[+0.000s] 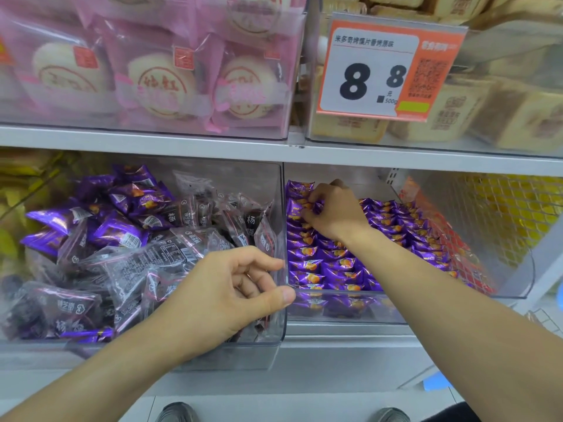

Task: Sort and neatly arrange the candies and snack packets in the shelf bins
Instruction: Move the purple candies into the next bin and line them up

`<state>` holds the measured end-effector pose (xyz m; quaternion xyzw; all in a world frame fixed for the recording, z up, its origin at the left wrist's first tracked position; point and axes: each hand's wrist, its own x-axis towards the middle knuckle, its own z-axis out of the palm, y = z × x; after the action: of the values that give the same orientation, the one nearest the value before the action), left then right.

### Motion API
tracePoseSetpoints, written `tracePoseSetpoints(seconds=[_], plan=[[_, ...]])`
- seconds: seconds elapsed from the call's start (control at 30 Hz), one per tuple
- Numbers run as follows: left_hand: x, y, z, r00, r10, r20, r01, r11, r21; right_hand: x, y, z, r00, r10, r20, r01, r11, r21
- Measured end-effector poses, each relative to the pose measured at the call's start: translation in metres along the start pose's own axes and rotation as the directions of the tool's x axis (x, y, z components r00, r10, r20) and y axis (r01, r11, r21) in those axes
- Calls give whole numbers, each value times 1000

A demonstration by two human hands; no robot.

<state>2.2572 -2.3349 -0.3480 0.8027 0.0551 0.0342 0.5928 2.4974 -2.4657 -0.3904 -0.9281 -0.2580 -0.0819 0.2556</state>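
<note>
We read "8.8" in big black digits on the price tag (370, 68), with "元" and "500g" beneath. Our clear dark packets (246, 226) show the character "杨". Other print is too blurred.

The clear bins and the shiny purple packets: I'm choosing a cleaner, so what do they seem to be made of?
The clear shelf bin looks like rigid transparent plastic, glossy: its contents show through the wall and its edges catch light. The shiny purple snack packets look like metallised foil film, judging by bright streaked reflections and crimped ends. The see-through dark sweet packets seem thin clear plastic film, crinkled.
</note>
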Motion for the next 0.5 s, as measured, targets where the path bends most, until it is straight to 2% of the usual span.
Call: tracePoseSetpoints(seconds=[0.23,0.5], plan=[[0,-1,0,1000,6,-5,-6,1000,14,4,5,3,999,-33,28,34,999,-19],[0,-1,0,1000,21,-4,-21,999,28,9,6,-7,1000,-16,15,15,997,72]])
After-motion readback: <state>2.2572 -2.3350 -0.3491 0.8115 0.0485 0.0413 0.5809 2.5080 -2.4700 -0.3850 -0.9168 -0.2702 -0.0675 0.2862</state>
